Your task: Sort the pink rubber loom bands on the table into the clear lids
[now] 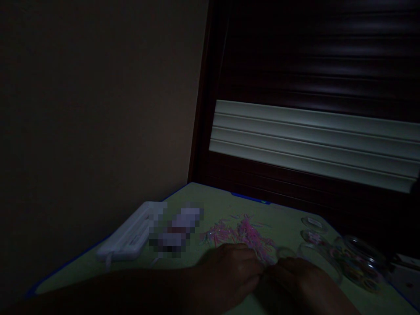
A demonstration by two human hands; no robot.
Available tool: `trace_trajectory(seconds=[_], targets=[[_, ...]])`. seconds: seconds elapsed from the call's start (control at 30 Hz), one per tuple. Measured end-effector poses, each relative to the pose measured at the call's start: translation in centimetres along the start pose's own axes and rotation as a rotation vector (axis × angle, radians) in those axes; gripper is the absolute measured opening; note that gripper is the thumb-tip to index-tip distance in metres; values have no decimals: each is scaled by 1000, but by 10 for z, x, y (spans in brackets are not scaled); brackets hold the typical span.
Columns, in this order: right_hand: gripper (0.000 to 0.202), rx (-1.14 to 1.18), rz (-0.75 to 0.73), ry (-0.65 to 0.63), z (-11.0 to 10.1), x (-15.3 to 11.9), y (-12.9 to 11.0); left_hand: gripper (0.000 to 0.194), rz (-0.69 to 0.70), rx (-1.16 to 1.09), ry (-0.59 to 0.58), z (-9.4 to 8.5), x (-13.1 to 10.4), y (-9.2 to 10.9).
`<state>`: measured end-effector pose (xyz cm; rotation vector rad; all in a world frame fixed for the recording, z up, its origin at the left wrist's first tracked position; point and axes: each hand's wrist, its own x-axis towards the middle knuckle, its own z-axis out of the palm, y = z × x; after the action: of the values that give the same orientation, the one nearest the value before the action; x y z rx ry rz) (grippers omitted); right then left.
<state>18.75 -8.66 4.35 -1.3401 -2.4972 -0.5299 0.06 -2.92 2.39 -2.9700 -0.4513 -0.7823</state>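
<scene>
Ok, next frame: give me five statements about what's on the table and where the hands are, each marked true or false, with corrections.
1. Pink strands lie on the table. True.
2. The arms are spread wide. False: the left hand and right hand are close together.
3. A clear container stands right of the strands. True.
4. The table is red-rimmed. False: its edging is blue.
5. The scene is brightly lit. False: it's dim.

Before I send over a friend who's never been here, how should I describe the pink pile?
Start at the greenish table with the blue edge. Just past the left hand lies the pile, a scattered tangle of small, thin pieces. Unlike the clear container of coloured rings to the right, it lies loose and is mostly pink.
</scene>
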Motion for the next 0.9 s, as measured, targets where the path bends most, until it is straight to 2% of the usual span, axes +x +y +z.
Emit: trace_trajectory(seconds=[0.2, 0.6, 0.9], targets=[[18, 6, 7, 2, 8, -1, 2, 8, -10, 8, 13, 4, 0, -1], [20, 4, 34, -4, -3, -1, 1, 10, -26, -3, 35, 2, 1, 0], [30, -56, 92, -8, 9, -6, 13, 11, -49, -26, 57, 2, 1, -1]])
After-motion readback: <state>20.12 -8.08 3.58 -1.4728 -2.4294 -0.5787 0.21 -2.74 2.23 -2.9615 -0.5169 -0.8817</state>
